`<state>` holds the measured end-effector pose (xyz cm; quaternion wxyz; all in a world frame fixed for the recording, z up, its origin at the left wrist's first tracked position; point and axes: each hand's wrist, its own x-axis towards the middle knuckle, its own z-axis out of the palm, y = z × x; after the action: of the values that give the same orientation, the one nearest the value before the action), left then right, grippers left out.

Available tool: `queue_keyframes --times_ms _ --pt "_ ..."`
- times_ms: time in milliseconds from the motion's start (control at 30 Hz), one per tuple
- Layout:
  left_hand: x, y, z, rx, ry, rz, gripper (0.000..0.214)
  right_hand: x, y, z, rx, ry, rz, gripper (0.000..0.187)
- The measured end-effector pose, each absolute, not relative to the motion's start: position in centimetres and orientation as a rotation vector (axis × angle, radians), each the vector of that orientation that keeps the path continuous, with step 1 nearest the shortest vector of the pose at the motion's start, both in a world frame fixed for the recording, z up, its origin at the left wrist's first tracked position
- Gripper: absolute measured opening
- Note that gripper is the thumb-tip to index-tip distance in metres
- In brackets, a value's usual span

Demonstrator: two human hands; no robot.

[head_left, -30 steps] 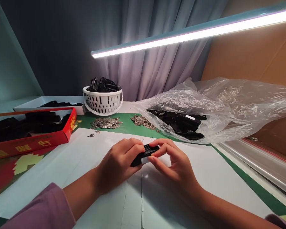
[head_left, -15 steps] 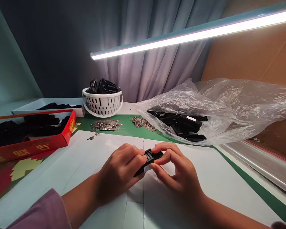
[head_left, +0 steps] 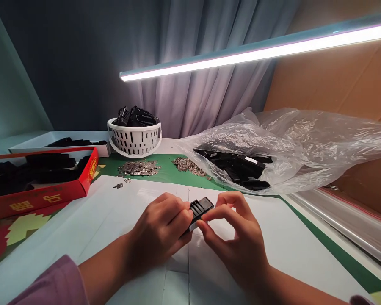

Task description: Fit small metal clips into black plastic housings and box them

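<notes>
One black slotted plastic piece (head_left: 199, 210) sits clamped in both grips, pinched between left hand (head_left: 160, 233) and right hand (head_left: 238, 241).

Hands: two, the left hand (head_left: 158, 233) and the right hand (head_left: 238, 241)
Black plastic part (head_left: 199, 209) between the hands: one
White basket (head_left: 134, 144): one
Red box (head_left: 89, 178): one
White tray (head_left: 101, 149): one
Clear plastic bag (head_left: 305, 144): one
Piles of small metal pieces (head_left: 139, 167): two
Loose metal pieces (head_left: 117, 185): two, as far as I can see
Light tube (head_left: 257, 55): one

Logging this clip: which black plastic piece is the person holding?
The ribbed black piece gripped between the left hand and right hand; the others sit apart in the red box, white basket and plastic bag.
</notes>
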<state>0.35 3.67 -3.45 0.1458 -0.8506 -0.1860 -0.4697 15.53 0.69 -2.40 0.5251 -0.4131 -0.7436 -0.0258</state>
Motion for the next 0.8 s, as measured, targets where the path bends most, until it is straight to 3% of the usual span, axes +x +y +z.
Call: queue_keyframes --times_ms 533,700,800 --pt "0.2 3.8 -3.5 -2.441 -0.665 -1.366 0.012 15.9 1.0 -2.6 -1.035 -1.827 0.097 0.006" --pt "0.1 3.7 -3.6 -2.439 -0.664 -1.342 0.01 15.9 1.1 -3.6 -1.077 -1.7 0.19 0.033" --pt "0.1 3.8 -3.6 -2.439 -0.661 -1.334 0.01 15.8 1.2 -3.8 -1.066 -1.7 0.205 0.029"
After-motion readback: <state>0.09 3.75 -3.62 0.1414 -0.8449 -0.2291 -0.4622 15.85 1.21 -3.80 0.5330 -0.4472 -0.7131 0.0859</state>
